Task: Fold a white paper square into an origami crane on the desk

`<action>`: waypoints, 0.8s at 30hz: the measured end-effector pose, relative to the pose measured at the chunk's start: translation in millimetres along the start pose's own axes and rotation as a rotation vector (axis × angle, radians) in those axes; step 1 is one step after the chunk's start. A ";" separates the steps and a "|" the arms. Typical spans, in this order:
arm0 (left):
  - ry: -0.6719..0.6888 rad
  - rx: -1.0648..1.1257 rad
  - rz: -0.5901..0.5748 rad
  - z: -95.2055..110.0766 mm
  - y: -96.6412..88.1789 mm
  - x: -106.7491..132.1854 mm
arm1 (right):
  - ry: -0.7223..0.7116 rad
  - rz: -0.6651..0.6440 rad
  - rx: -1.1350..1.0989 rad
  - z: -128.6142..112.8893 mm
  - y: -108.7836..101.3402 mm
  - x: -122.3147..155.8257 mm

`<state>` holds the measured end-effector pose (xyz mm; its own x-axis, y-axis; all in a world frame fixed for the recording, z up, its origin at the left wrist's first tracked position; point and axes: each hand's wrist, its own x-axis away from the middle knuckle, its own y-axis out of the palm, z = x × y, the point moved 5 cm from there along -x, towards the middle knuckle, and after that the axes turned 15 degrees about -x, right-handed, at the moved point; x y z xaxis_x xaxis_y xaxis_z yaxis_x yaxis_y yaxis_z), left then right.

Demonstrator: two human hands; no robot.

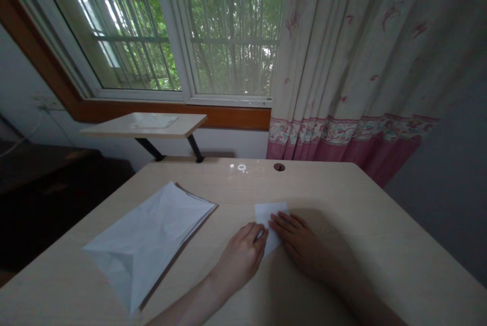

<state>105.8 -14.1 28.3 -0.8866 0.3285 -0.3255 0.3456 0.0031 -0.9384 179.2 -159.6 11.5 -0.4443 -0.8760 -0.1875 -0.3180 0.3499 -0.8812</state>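
A small white piece of paper (271, 210) lies on the desk, partly covered by both my hands. My left hand (243, 250) is closed, its curled fingers and thumb pinched at the left edge of this paper. Flat across the paper's right side rests my right hand (299, 240), fingers stretched out and holding nothing. To the left lies a stack of larger white paper sheets (152, 229), with a folded corner near the front.
The light wood desk (335, 189) has a round cable hole (279, 167) at its back edge. A raised shelf (186, 125) on black brackets stands at the back left, with a crumpled white item (152, 120) on it. A patterned curtain (342, 62) hangs beside the barred window (232, 32).
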 end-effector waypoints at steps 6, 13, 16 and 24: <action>-0.003 -0.045 0.006 2.6 -5.9 -0.3 | 0.015 0.012 0.013 -1.8 0.0 -1.1; 0.056 -0.064 0.011 -1.8 -10.3 -2.2 | -0.021 0.070 0.030 -3.5 -1.7 1.5; 0.072 -0.044 0.036 -2.3 -10.4 -2.2 | -0.031 0.076 -0.009 -4.8 -2.4 2.1; 0.145 0.056 0.041 0.1 -16.0 -3.3 | 0.032 0.109 -0.005 -19.0 -12.8 0.0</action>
<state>103.1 -15.4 44.3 -0.8170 0.4602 -0.3473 0.3593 -0.0646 -0.9310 167.4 -157.8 31.0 -0.5027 -0.8218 -0.2683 -0.2702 0.4442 -0.8542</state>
